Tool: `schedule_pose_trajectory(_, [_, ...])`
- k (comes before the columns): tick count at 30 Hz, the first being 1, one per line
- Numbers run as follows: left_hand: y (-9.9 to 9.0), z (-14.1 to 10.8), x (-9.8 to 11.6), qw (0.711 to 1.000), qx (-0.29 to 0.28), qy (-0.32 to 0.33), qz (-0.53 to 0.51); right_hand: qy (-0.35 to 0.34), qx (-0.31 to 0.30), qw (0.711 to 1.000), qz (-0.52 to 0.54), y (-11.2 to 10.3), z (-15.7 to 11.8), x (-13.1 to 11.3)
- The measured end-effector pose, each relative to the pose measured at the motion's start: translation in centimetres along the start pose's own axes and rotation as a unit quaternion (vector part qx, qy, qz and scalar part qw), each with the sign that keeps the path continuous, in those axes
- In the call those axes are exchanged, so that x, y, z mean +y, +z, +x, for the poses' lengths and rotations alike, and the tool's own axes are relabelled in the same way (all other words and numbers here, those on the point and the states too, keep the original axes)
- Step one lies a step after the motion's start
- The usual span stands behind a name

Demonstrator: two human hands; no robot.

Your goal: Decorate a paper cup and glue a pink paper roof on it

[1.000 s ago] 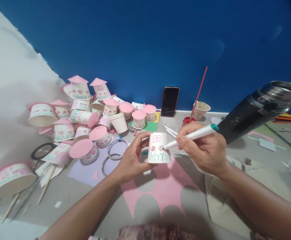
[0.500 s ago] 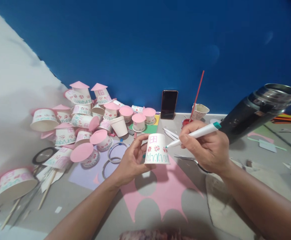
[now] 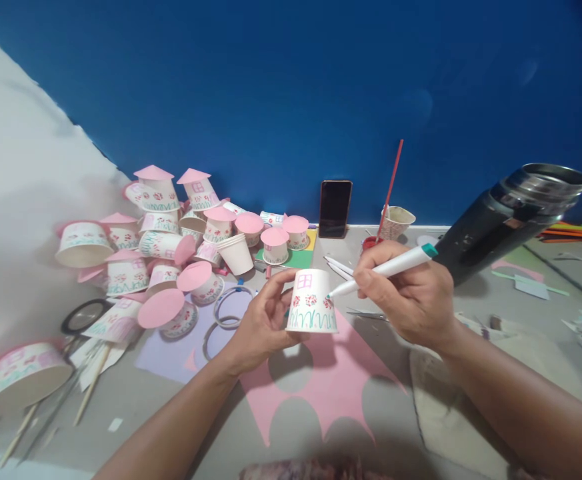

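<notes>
An upside-down white paper cup (image 3: pixel 313 301) is gripped between the thumb and fingers of my left hand (image 3: pixel 265 317). It bears a pink window, red flowers and green wavy strokes near its rim. My right hand (image 3: pixel 403 293) pinches a white marker (image 3: pixel 395 265) with a green end, its tip at the red flowers on the cup's right side. Below the cup lies pink paper (image 3: pixel 335 373) with round cut-outs. To the left is a pile of decorated cups (image 3: pixel 127 275), many with pink cone tops.
A phone (image 3: pixel 335 209) leans on the blue wall. A dark flask (image 3: pixel 505 223) stands at the right, near a cloth (image 3: pixel 451 407). Scissors (image 3: pixel 371 315) lie behind my right hand. Tape rings (image 3: pixel 228 325) rest on purple paper (image 3: pixel 158 357).
The view has shifted slightly. The cup sits a little lower in view, and the marker tip has moved slightly left and down with my right hand.
</notes>
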State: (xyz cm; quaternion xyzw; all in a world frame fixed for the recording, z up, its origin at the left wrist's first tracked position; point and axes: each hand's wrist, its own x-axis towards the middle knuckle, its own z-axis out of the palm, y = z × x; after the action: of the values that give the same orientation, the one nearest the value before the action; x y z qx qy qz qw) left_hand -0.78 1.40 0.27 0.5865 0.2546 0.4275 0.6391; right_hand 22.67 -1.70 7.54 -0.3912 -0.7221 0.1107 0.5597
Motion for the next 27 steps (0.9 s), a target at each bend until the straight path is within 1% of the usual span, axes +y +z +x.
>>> schedule_pose_trajectory(7, [0.10,0.04,0.18,1.000,0.009,0.000,0.007,-0.001,-0.013,1.000,0.016,0.02,0.00,-0.05])
schedule_pose_trajectory(10, [0.10,0.08,0.10,1.000,0.013,-0.001,0.005,0.003,-0.008,1.000,0.003,-0.09,-0.01,-0.08])
schedule_pose_trajectory(14, [0.09,0.12,0.06,1.000,0.003,0.002,-0.005,0.001,0.003,1.000,-0.004,-0.17,-0.05,-0.24])
schedule_pose_trajectory(19, [0.00,0.03,0.00,1.000,0.003,-0.004,-0.001,-0.016,-0.014,1.000,0.005,-0.14,0.07,-0.37])
schedule_pose_trajectory(24, [-0.05,0.02,-0.12,1.000,0.008,0.001,-0.011,-0.007,0.001,1.000,0.001,-0.13,0.17,-0.11])
schedule_pose_trajectory(27, [0.05,0.07,-0.05,1.000,0.007,0.002,-0.018,-0.006,-0.002,1.000,0.004,0.00,0.18,0.04])
